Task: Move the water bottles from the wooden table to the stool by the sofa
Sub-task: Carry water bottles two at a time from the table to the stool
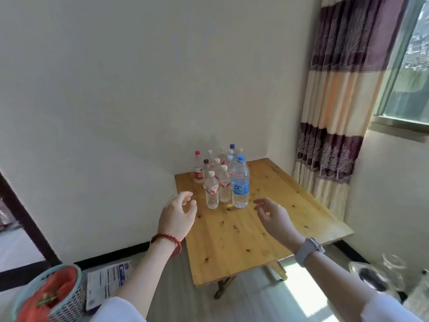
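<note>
A: Nearest the camera, what do the arms show?

B: A red bracelet (167, 241) on the left wrist and a pale watch (308, 250) on the right, both arms stretched forward over the wooden table (243, 242)

A: And the hands?

B: The left hand (177, 213) hangs just short of the front bottles, fingers apart and loosely curved, holding nothing. The right hand (274, 217) does the same on the other side, also bare

A: Where are the bottles?

B: Clustered at the far corner of the table by the wall. In front stand a small white-capped bottle (211, 190) and a big blue-capped bottle (240, 182); a red-capped bottle (198, 168) stands behind at the left edge

A: So which step is this?

B: It looks like the reach before a pickup. Next, each hand probably needs to close around a front bottle without knocking its neighbours, which stand almost touching. The stool and sofa are out of view
</note>
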Action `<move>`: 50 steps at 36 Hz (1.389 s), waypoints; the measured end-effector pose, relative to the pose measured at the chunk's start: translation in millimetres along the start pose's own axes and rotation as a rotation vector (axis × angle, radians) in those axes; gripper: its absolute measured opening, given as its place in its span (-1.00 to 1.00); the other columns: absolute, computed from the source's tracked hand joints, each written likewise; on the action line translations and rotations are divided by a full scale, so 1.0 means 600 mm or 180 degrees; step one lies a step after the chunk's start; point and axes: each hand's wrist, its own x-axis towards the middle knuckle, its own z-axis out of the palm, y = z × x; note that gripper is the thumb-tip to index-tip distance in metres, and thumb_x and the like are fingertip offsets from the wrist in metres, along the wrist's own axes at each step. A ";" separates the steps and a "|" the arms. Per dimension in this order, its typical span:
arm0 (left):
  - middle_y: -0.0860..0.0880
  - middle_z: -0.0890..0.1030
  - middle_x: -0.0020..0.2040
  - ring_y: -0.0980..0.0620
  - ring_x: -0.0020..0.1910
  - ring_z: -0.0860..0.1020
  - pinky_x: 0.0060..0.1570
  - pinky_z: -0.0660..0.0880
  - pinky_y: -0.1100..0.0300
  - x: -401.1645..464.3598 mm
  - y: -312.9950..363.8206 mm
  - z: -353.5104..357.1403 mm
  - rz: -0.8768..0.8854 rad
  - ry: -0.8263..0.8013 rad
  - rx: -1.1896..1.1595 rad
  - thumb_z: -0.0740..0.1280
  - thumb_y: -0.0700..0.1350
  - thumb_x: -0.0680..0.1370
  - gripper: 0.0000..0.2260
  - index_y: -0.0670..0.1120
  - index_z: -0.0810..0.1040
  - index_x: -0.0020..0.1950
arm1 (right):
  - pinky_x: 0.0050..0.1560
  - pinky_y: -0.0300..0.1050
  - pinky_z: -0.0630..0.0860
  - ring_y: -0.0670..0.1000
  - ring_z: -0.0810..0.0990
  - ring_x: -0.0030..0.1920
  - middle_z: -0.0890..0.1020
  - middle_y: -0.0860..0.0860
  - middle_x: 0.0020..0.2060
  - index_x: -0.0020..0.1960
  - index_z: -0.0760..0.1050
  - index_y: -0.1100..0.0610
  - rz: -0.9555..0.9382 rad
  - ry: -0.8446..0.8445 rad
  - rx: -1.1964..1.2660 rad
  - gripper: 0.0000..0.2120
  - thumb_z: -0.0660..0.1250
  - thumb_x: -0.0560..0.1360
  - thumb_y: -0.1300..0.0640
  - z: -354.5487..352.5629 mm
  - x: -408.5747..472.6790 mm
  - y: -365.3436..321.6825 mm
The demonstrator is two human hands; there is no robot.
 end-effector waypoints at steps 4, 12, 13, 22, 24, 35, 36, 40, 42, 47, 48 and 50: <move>-0.03 0.56 0.09 0.15 -0.01 0.44 -0.03 0.37 0.30 0.121 -0.088 0.051 -0.0131 -0.0193 -0.0019 0.24 -0.07 0.53 -0.78 -0.06 0.49 0.16 | -0.06 -0.23 0.37 -0.07 0.51 -0.05 0.62 0.02 0.00 0.16 0.48 0.12 0.0216 -0.0030 0.0020 -0.75 0.14 0.54 0.17 0.078 0.129 0.019; -0.03 0.53 0.16 0.12 0.03 0.45 0.01 0.39 0.27 0.283 -0.220 0.183 -0.0639 -0.0636 -0.0232 0.25 -0.05 0.52 -0.73 -0.05 0.43 0.21 | -0.01 -0.20 0.38 -0.03 0.50 0.05 0.57 0.06 0.15 0.28 0.40 0.14 0.0606 -0.0184 0.0202 -0.67 0.10 0.54 0.17 0.205 0.323 0.067; -0.03 0.52 0.18 0.11 0.05 0.46 0.01 0.39 0.26 0.301 -0.233 0.204 -0.0689 -0.0709 -0.0236 0.25 -0.04 0.52 -0.71 -0.04 0.42 0.23 | 0.00 -0.20 0.38 -0.04 0.50 0.05 0.57 0.05 0.15 0.29 0.39 0.14 0.0636 -0.0197 0.0230 -0.66 0.10 0.54 0.18 0.218 0.345 0.075; -0.03 0.32 0.39 -0.01 0.31 0.36 0.10 0.39 0.15 0.447 -0.319 0.394 -0.0970 -0.0972 -0.0232 0.31 0.01 0.48 -0.47 0.04 0.18 0.39 | 0.01 -0.58 0.26 -0.13 0.44 0.09 0.44 -0.08 0.11 0.44 0.17 0.10 0.0556 -0.0247 0.0536 -0.54 0.12 0.55 0.19 0.341 0.553 0.160; -0.02 0.24 0.44 -0.03 0.37 0.30 0.18 0.36 0.11 0.474 -0.335 0.434 -0.0989 -0.1045 -0.0241 0.33 0.05 0.46 -0.39 0.04 0.12 0.42 | 0.17 -0.34 0.32 0.00 0.42 0.23 0.44 0.03 0.22 0.43 0.15 0.14 0.0571 -0.0199 0.0578 -0.53 0.13 0.55 0.20 0.366 0.591 0.177; 0.07 0.46 0.20 0.03 0.15 0.44 -0.03 0.41 0.17 0.535 -0.391 0.550 -0.0963 -0.1217 -0.0464 0.47 0.09 0.32 -0.38 0.11 0.25 0.29 | 0.28 -0.04 0.23 0.13 0.28 0.28 0.32 0.12 0.25 0.36 0.14 0.15 0.0993 0.0036 0.0449 -0.50 0.23 0.48 0.16 0.469 0.698 0.253; 0.07 0.46 0.20 0.04 0.15 0.44 -0.02 0.43 0.17 0.536 -0.395 0.550 -0.0979 -0.1233 -0.0516 0.47 0.10 0.32 -0.38 0.10 0.26 0.29 | 0.25 -0.07 0.23 0.13 0.28 0.27 0.31 0.08 0.21 0.34 0.16 0.13 0.1019 0.0066 0.0443 -0.51 0.25 0.47 0.14 0.475 0.698 0.258; 0.05 0.50 0.15 0.04 0.13 0.46 0.05 0.42 0.19 0.526 -0.410 0.540 -0.1025 -0.1175 -0.0656 0.49 0.08 0.30 -0.41 0.06 0.36 0.26 | 0.23 -0.14 0.20 0.08 0.24 0.27 0.18 -0.10 0.10 0.27 0.23 0.08 0.0999 0.0116 0.0536 -0.52 0.33 0.41 0.12 0.490 0.693 0.264; 0.08 0.49 0.12 0.05 0.12 0.46 0.05 0.39 0.22 0.522 -0.417 0.531 -0.1045 -0.1127 -0.0672 0.50 0.06 0.28 -0.41 0.06 0.37 0.24 | 0.26 -0.11 0.22 0.06 0.21 0.31 0.21 -0.06 0.18 0.30 0.19 0.05 0.0990 -0.0086 0.0583 -0.45 0.36 0.39 0.12 0.492 0.688 0.265; 0.37 0.37 0.04 0.26 0.04 0.38 -0.13 0.26 0.50 0.502 -0.426 0.499 -0.0979 -0.0949 -0.0680 0.50 0.06 0.27 -0.40 0.38 0.22 0.13 | 0.17 -0.16 0.26 0.05 0.30 0.30 0.32 0.04 0.29 0.34 0.18 0.01 0.0707 -0.0436 0.0480 -0.43 0.36 0.42 0.13 0.483 0.663 0.254; 0.36 0.37 0.05 0.26 0.04 0.38 -0.13 0.26 0.50 0.495 -0.430 0.492 -0.0997 -0.0937 -0.0673 0.50 0.06 0.27 -0.39 0.38 0.22 0.15 | 0.11 -0.16 0.30 0.06 0.36 0.25 0.36 0.04 0.27 0.33 0.21 0.02 0.0643 -0.0437 0.0368 -0.46 0.36 0.42 0.11 0.481 0.654 0.249; 0.24 0.39 0.12 0.16 0.12 0.40 -0.07 0.31 0.44 0.481 -0.436 0.475 -0.1043 -0.0936 -0.0672 0.51 0.06 0.27 -0.36 0.23 0.28 0.26 | 0.01 -0.26 0.30 0.03 0.43 0.12 0.42 0.05 0.20 0.29 0.27 0.04 0.0517 -0.0342 0.0225 -0.51 0.36 0.43 0.08 0.476 0.627 0.243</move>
